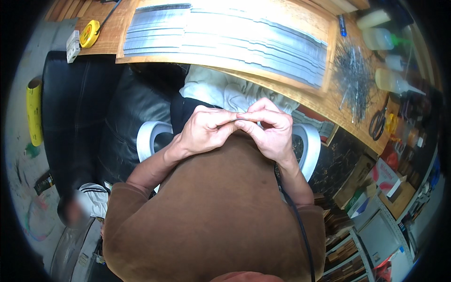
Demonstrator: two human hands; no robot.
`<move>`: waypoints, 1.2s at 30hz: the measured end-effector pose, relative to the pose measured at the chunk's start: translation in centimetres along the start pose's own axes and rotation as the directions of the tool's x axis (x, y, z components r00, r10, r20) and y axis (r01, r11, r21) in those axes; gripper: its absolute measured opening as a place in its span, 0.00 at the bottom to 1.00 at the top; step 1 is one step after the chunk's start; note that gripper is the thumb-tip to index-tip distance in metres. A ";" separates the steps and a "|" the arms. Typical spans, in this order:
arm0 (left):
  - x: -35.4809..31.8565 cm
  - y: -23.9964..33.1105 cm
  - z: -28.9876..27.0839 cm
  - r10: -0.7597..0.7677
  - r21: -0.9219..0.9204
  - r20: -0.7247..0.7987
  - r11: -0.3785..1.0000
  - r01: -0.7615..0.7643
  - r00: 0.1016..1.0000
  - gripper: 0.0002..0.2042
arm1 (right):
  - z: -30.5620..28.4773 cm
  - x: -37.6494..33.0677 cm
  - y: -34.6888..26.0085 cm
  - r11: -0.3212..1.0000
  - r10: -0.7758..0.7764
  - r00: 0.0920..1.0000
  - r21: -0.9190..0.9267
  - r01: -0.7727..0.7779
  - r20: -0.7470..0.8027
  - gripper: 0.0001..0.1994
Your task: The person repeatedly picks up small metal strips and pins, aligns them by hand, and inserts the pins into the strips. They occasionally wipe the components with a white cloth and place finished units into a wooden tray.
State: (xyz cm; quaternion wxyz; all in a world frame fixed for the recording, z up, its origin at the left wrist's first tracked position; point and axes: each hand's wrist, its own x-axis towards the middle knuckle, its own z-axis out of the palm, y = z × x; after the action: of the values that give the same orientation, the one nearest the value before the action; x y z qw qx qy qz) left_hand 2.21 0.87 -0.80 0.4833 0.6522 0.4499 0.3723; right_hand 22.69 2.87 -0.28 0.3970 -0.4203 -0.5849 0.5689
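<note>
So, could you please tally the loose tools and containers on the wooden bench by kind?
Yellow tape measure: 1
Scissors: 1
Clear squeeze bottles: 2
Blue pen: 1
Pile of thin metal wires: 1
Total: 6
Away from the bench, the left hand and right hand pinch a thin wire together.

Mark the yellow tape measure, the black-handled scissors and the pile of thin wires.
yellow tape measure (89, 34), head view, on its round case.
black-handled scissors (377, 124), head view, on the handle loops.
pile of thin wires (353, 77), head view, mid-pile.
</note>
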 end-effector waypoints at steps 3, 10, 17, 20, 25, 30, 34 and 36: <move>-0.1 -0.4 0.2 0.032 -0.009 -0.033 0.999 -0.033 0.999 0.09 | 0.0 0.3 -0.2 1.000 0.008 1.000 -0.015 -0.008 0.020 0.09; -0.3 -0.5 0.2 0.019 -0.042 -0.079 0.999 -0.022 0.997 0.10 | 0.1 0.6 -0.6 0.993 -0.112 0.994 -0.035 0.112 0.000 0.10; -0.6 -0.5 0.4 -0.039 -0.091 -0.078 0.995 0.032 0.996 0.09 | -0.3 0.7 -0.7 0.992 -0.103 0.993 -0.065 0.106 0.048 0.09; -0.3 0.0 0.2 -0.038 -0.085 -0.062 0.996 0.033 0.997 0.09 | -0.3 0.7 -0.6 0.993 -0.097 0.994 -0.061 0.100 0.052 0.09; -0.4 -0.1 0.2 -0.045 -0.076 -0.053 0.996 0.040 0.998 0.09 | -0.4 0.7 -0.7 0.993 -0.098 0.994 -0.061 0.101 0.057 0.08; -0.5 0.0 0.2 -0.051 -0.078 -0.054 0.996 0.047 0.997 0.09 | -0.4 0.6 -0.6 0.994 -0.089 0.994 -0.053 0.092 0.057 0.08; -0.4 0.1 0.2 -0.042 -0.070 -0.055 0.997 0.038 0.998 0.10 | -0.3 0.6 -0.5 0.994 -0.097 0.994 -0.041 0.099 0.053 0.08; -0.3 0.2 0.2 -0.043 -0.080 -0.051 0.996 0.039 0.998 0.10 | -0.3 0.6 -0.6 0.994 -0.097 0.994 -0.046 0.099 0.051 0.08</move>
State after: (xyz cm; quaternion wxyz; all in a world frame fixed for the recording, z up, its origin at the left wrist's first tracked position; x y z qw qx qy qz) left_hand 2.31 0.48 -0.71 0.5042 0.6132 0.4609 0.3966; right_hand 22.78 3.56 0.32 0.3999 -0.3866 -0.6279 0.5443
